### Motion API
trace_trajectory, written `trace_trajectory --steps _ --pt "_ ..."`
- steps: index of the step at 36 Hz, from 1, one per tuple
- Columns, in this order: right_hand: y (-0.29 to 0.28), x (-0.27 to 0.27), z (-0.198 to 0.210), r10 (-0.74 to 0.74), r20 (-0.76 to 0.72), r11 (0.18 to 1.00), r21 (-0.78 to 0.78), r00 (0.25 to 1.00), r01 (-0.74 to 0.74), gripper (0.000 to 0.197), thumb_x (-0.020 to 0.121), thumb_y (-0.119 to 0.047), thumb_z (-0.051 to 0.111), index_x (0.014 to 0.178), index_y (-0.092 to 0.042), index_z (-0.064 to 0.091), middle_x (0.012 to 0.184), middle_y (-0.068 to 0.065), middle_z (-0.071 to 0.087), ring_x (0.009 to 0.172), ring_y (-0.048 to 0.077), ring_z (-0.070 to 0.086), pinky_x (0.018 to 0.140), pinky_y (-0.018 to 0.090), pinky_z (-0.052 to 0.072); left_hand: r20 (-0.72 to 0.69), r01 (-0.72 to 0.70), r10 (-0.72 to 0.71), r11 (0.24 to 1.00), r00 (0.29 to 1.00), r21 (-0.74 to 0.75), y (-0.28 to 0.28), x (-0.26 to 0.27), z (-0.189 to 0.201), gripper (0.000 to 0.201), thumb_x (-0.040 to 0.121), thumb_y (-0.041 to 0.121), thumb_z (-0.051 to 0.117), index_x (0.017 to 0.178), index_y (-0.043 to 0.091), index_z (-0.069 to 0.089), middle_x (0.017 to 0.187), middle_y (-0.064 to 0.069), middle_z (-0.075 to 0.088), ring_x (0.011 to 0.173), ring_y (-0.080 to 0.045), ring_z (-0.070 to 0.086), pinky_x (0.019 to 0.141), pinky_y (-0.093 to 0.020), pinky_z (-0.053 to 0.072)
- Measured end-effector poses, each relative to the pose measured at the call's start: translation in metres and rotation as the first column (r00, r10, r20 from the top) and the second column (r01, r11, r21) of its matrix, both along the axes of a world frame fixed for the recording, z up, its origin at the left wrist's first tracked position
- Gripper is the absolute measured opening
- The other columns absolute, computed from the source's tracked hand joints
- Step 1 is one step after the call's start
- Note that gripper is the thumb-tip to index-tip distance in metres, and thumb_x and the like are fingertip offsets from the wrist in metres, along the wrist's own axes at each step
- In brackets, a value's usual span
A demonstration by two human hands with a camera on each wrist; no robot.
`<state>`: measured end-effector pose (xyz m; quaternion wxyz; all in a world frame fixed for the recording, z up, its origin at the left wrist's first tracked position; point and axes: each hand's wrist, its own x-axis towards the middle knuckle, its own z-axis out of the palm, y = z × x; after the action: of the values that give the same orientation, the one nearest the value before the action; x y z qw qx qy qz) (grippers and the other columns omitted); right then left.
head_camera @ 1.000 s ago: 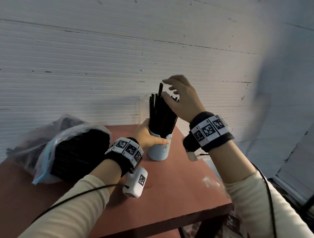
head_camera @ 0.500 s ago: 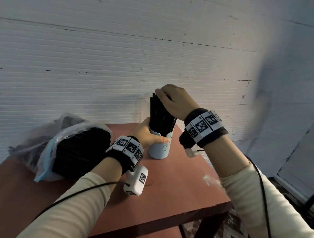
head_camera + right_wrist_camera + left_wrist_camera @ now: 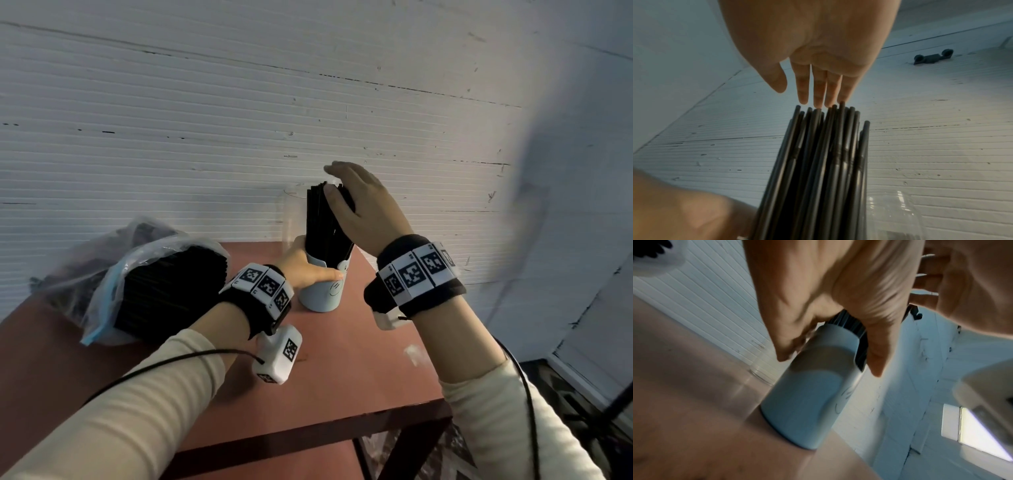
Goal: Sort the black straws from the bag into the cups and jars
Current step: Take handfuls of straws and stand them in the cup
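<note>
A pale blue cup stands on the red-brown table near the wall. It holds a bundle of black straws standing upright. My left hand grips the cup near its rim, thumb on the front. My right hand is flat with straight fingers, lying over the straw tops. A clear plastic bag full of black straws lies at the table's left.
A clear glass jar stands just behind the cup against the white ribbed wall. The table's right edge is close to the cup, with the floor below.
My right hand went from curled over the straw tops to flat with straight fingers. The straws now stand level, none sticking up. The left hand kept hold of the cup.
</note>
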<state>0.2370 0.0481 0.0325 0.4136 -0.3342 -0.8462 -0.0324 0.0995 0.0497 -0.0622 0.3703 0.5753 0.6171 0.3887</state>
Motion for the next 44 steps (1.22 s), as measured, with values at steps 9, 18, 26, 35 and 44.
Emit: trace_trajectory --steps 9,18,26,35,44 --pt "-0.026 -0.021 -0.008 0.171 -0.195 0.984 0.089 0.966 -0.157 0.024 0.086 -0.012 0.048 0.102 -0.007 0.066 0.105 0.002 0.060 0.093 0.013 0.058 0.083 0.023 0.046 -0.174 -0.100 0.145 0.964 0.974 0.245 -0.057 -0.039 0.031 0.060 0.082 0.018 0.070 0.136 0.025 0.044 0.137 -0.002 0.049 0.126 -0.017 0.049 0.103 -0.028 0.041" --pt "-0.053 -0.088 -0.033 0.277 0.085 0.920 -0.310 0.957 -0.238 0.022 0.089 -0.016 0.054 0.104 -0.010 0.070 0.103 0.004 0.068 0.095 0.016 0.061 0.090 0.034 0.048 -0.267 -0.283 0.452 0.824 0.851 0.491 -0.125 -0.117 0.066 0.019 0.081 0.013 0.063 0.092 0.027 0.069 0.091 0.010 0.067 0.081 -0.012 0.064 0.078 -0.025 0.047" --pt "-0.078 -0.149 -0.046 0.380 0.423 0.889 -0.411 0.823 -0.200 0.032 0.098 -0.024 0.047 0.123 -0.013 0.063 0.120 0.009 0.064 0.109 0.026 0.057 0.094 0.033 0.042 -0.505 -0.237 0.315 0.948 0.803 0.215 -0.150 -0.182 0.050 0.021 0.086 0.020 0.070 0.105 0.027 0.070 0.126 -0.007 0.060 0.117 -0.024 0.055 0.080 -0.026 0.035" --pt "-0.089 -0.193 -0.056 0.380 0.559 0.914 -0.351 0.737 -0.205 0.043 0.094 -0.032 0.055 0.135 -0.022 0.052 0.132 0.008 0.057 0.120 0.026 0.051 0.100 0.033 0.038 -0.386 -0.323 0.402 0.911 0.830 0.255 -0.154 -0.205 0.040 0.034 0.087 0.009 0.059 0.082 0.041 0.071 0.104 -0.003 0.072 0.098 -0.022 0.065 0.081 -0.028 0.049" --pt "-0.092 -0.210 -0.058 0.298 0.640 0.941 -0.321 0.708 -0.107 0.044 0.096 -0.021 0.047 0.140 -0.017 0.041 0.135 0.016 0.048 0.122 0.033 0.047 0.098 0.035 0.036 -0.287 -0.333 0.408 0.901 0.866 0.277 -0.153 -0.212 0.047 0.028 0.086 0.006 0.067 0.108 0.023 0.075 0.119 -0.004 0.068 0.114 -0.017 0.060 0.091 -0.022 0.043"
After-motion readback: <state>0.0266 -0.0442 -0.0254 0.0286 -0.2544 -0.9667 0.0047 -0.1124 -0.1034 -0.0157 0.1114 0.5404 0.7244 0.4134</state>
